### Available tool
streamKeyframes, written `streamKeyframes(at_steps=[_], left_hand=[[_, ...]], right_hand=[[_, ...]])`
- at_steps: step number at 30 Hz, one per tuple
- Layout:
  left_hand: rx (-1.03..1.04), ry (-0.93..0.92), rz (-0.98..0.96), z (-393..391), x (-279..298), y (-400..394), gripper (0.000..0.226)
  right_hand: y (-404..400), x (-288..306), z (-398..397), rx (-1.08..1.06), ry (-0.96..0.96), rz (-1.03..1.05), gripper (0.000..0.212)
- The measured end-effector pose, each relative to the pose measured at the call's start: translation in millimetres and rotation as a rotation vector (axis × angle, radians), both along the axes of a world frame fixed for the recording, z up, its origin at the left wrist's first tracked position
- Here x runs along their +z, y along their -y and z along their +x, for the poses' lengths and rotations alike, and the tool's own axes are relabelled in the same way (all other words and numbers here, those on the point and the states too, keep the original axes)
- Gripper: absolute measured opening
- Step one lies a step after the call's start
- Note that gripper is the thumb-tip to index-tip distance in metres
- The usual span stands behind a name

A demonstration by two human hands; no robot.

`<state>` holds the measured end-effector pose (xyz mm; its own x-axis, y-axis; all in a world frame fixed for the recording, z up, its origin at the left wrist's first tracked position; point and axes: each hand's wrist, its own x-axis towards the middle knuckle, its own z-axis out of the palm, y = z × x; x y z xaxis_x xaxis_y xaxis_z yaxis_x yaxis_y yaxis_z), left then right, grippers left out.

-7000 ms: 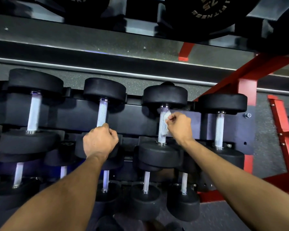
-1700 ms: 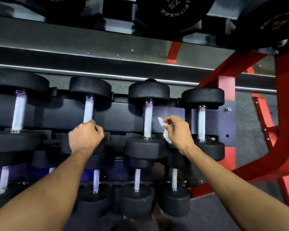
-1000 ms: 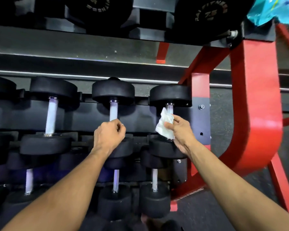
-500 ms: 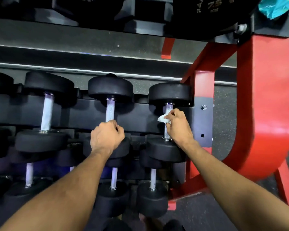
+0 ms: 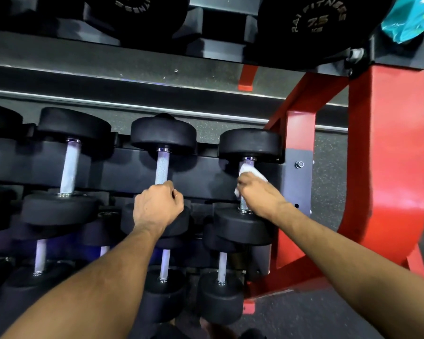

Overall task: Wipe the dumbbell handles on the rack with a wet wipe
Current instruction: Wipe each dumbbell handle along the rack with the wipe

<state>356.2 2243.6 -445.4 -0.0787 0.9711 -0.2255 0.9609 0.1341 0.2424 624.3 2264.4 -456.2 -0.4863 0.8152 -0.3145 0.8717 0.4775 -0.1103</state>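
Black dumbbells with silver knurled handles lie in rows on a rack. My right hand [image 5: 260,194] holds a white wet wipe [image 5: 251,173] wrapped around the handle of the rightmost middle-row dumbbell [image 5: 245,206], near its upper end. My left hand [image 5: 157,204] is closed around the lower part of the neighbouring dumbbell's handle [image 5: 162,167]. Further left, another dumbbell handle [image 5: 70,167] stands untouched. Smaller dumbbells [image 5: 222,265] fill the row below.
The rack's red frame [image 5: 389,167] curves down at the right, close to my right forearm. Large black plates marked 7.5 [image 5: 316,23] sit on the upper shelf. A teal packet [image 5: 411,18] rests at the top right corner. Dark speckled floor lies beneath.
My right hand carried the wipe from one dumbbell to the rightmost one and has wrapped it on that handle. My left hand shifted one dumbbell to the right. The view moved rightward.
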Motion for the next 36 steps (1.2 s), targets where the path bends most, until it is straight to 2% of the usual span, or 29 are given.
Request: streamKeyframes(at_steps=[3,8,10,14,16,19,22,26,28,29,32,34,35,36], left_hand=[[0.002,0.000,0.006,0.6,0.6,0.2,0.021],[0.019,-0.006,0.021,0.6,0.0,0.3,0.021],[0.032,-0.004,0.027,1.2,-0.3,0.4,0.022],[0.050,0.000,0.038,0.7,-0.8,0.4,0.022],[0.053,0.000,0.040,0.6,-1.3,0.5,0.021],[0.054,-0.002,0.044,0.2,-1.8,0.9,0.021],[0.063,-0.006,0.045,0.2,-3.1,0.9,0.021],[0.070,0.000,0.046,-0.1,-2.8,-0.2,0.021],[0.063,0.001,0.045,0.1,-2.8,0.3,0.021],[0.067,0.003,0.047,0.0,-2.6,0.4,0.021],[0.070,0.001,0.035,0.9,-2.3,0.4,0.022],[0.076,0.006,0.033,1.0,-2.7,1.4,0.022],[0.077,0.011,0.030,1.1,-2.3,1.6,0.022],[0.080,0.015,0.027,1.4,-1.7,2.0,0.022]], right_hand=[[2.4,-4.0,0.5,0.115,0.070,-0.131,0.020],[-34.1,6.9,7.8,0.096,0.116,0.072,0.020],[-30.8,3.3,9.2,0.084,0.105,0.076,0.017],[1.0,-10.8,5.4,0.263,0.193,-0.208,0.019],[-7.5,-8.0,7.2,0.230,0.157,-0.267,0.017],[-34.7,1.3,10.6,0.163,0.061,-0.110,0.019],[-43.9,0.1,18.7,0.164,0.089,0.054,0.024],[-13.1,-27.5,13.0,0.198,0.193,-0.220,0.018],[-7.9,-29.5,12.6,0.253,0.186,-0.261,0.017],[-13.1,-22.4,12.7,0.269,0.178,-0.200,0.017],[-31.3,-16.3,22.1,0.131,0.093,0.060,0.023],[-33.7,-18.0,26.0,0.119,0.068,0.188,0.018],[-27.9,-24.2,27.5,0.114,0.027,0.179,0.020],[-18.4,-34.4,28.1,0.121,-0.014,0.050,0.023]])
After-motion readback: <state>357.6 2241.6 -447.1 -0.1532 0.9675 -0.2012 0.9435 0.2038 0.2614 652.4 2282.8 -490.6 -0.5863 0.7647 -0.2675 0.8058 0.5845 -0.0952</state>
